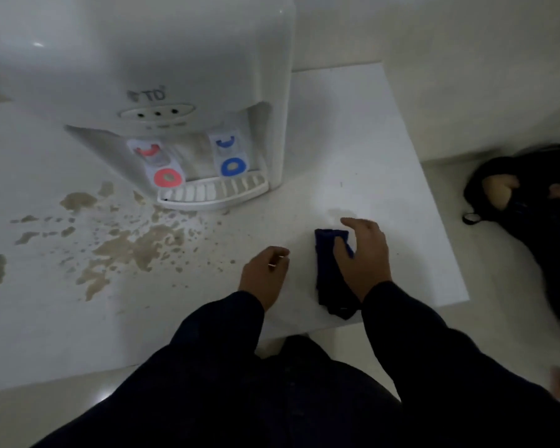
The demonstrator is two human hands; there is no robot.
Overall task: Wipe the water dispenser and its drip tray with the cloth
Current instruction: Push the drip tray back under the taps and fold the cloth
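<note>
A white water dispenser [149,69] stands at the back of a white table [385,176], with a red tap [165,177] on the left and a blue tap [233,166] on the right. Its slotted drip tray [214,194] juts out at the base. A dark blue cloth [327,273] lies folded on the table near the front right edge. My right hand [362,253] rests on the cloth with fingers curled over its top end. My left hand [265,273] hovers just left of the cloth, fingers loosely bent, holding nothing.
Brown spill stains [126,247] spread across the table in front and left of the dispenser. A small wet patch [337,211] lies beyond the cloth. A dark bag [530,202] lies on the floor to the right. The table's front right corner [459,295] is close to my right arm.
</note>
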